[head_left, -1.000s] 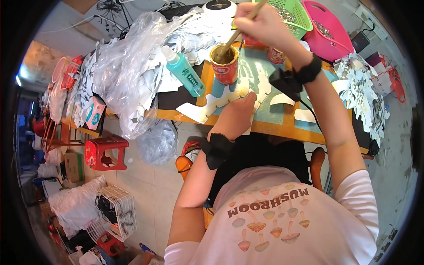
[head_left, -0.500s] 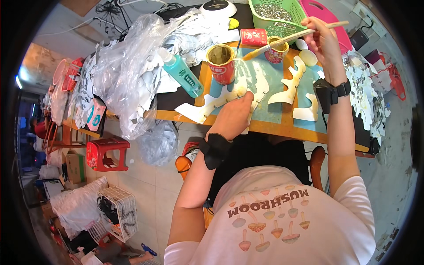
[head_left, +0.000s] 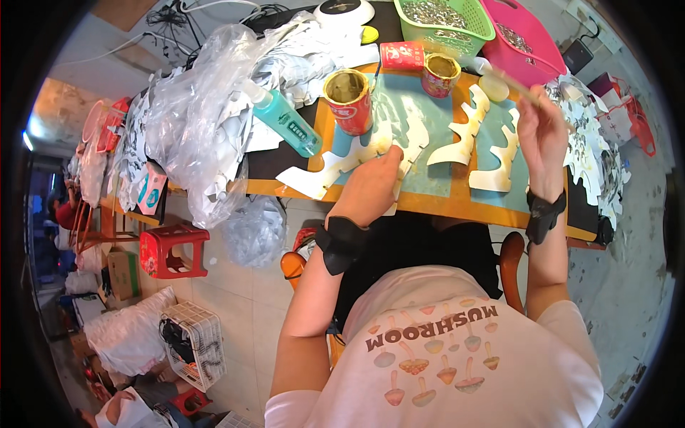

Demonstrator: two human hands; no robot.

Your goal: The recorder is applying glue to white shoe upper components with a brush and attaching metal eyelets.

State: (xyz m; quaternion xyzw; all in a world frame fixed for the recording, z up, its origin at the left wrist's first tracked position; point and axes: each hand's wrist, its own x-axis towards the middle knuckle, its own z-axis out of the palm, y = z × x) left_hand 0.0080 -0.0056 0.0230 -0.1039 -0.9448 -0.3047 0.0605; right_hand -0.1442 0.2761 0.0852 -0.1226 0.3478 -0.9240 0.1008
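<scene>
A long table (head_left: 457, 203) with an orange edge fills the upper half of the head view, and a teal mat (head_left: 428, 150) covers its middle. On the table's left end lies a big heap of clear plastic bags (head_left: 207, 107) over grey and white cutouts. At the far edge stand a green basket (head_left: 444, 21) and a pink basket (head_left: 524, 43), side by side and touching.

Three cream cardboard cutouts lie on the mat. The long cutout (head_left: 342, 167) runs from the table's near edge up toward the middle; the left hand (head_left: 371, 185) lies flat on it, fingers spread and pressing down, not clenched around anything. Two more cutouts (head_left: 492, 143) lie to its right, just apart from each other.

The right hand (head_left: 542, 132) is raised over the right end of the mat, fingers closed around a thin wooden stick (head_left: 517, 84) that points up and left toward the baskets. Both wrists wear black bands.

A red can (head_left: 349, 100), open at the top, stands just beyond the left hand, beside a teal bottle (head_left: 285, 121) lying tilted against the bags. A smaller can (head_left: 440, 73) stands near the green basket, with another red can (head_left: 402, 54) on its side to its left.

Under the table, a red stool (head_left: 171, 250) stands on the tiled floor, left of the person's knees.
</scene>
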